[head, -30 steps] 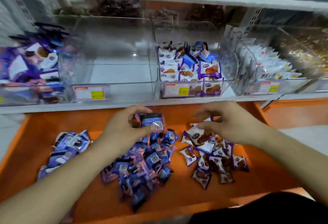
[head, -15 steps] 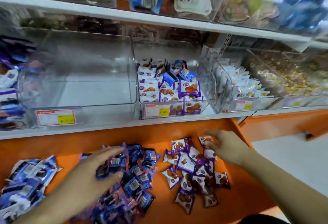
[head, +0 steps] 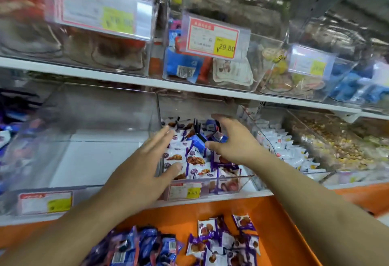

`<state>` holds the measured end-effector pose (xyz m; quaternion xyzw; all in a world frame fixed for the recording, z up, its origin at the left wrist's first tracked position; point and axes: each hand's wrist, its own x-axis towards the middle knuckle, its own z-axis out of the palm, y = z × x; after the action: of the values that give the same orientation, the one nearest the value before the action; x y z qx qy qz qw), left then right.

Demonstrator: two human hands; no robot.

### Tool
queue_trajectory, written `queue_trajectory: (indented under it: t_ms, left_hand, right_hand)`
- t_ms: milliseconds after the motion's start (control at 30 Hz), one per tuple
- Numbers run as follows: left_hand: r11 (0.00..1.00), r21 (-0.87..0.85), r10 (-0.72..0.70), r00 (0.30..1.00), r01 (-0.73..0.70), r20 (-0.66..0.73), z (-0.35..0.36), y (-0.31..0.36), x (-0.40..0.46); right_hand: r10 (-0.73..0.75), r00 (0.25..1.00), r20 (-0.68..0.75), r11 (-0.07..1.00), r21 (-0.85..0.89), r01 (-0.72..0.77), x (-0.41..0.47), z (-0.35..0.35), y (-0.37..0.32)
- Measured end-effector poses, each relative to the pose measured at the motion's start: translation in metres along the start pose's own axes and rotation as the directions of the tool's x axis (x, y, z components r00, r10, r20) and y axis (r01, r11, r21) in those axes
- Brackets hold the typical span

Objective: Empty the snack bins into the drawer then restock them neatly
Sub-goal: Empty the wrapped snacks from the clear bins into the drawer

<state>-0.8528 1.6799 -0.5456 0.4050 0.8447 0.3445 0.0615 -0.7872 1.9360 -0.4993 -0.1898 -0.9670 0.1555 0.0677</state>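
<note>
Clear snack bin [head: 229, 179] on the lower white shelf [head: 210, 197], part-filled with white-and-purple cookie packets [head: 195, 160] and a few blue packets [head: 199, 142] on top. A second ago both hands were down in the orange drawer [head: 280, 219] among the loose packets; both have since risen into this bin. The left hand [head: 147, 173] is spread flat, fingers straight, over the bin's left side and front wall, holding nothing. The right hand [head: 233, 141] arches over the blue packets with thumb and fingers apart; whether it has closed on any packet cannot be told. Judged from this, the bin is being emptied, with most of its stock yet to go down. The neighbouring bin [head: 80, 139] to the left is bare. In the drawer lie two heaps: blue foil wrappers [head: 145, 249] and cookie packets [head: 223, 242]. Packets are small, flat, glossy pillow packs with crimped ends; bins are rigid transparent plastic with slanted fronts carrying red-and-yellow price labels [head: 185, 190]. Upper-shelf bins [head: 212, 40] are motion-blurred.
</note>
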Motion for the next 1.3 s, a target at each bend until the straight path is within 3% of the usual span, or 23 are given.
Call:
queue_trajectory:
  t_ms: [133,233,433,1000,1167,1300]
  left_hand:
    - [1.0,-0.02,0.011,1.0,-0.01,0.012,0.003,-0.012,0.003]
    - [0.998,-0.067,0.011,1.0,-0.01,0.022,0.003,-0.018,0.005]
    - [0.996,-0.091,0.006,1.0,-0.004,0.022,0.004,-0.019,0.006]
    - [0.994,-0.11,0.005,1.0,-0.002,0.028,0.002,-0.014,0.004]
    - [0.992,-0.127,0.011,1.0,-0.007,0.027,0.0,-0.014,0.004]
    - [0.971,-0.24,0.005,0.999,-0.013,-0.034,-0.002,-0.013,0.001]
  right_hand:
    - [0.073,0.979,0.188,0.996,0.037,-0.081,0.051,0.019,0.012]
    - [0.134,0.963,0.236,0.982,0.097,-0.161,0.069,0.034,0.021]
    - [0.139,0.98,0.142,0.985,0.083,-0.152,0.072,0.048,0.03]
    - [0.032,0.997,-0.077,0.896,0.443,0.005,0.041,0.04,0.011]
    - [-0.023,0.996,-0.091,0.784,0.616,0.075,0.024,0.014,-0.015]
    - [-0.032,0.996,-0.089,0.532,0.842,0.092,-0.002,0.013,-0.044]
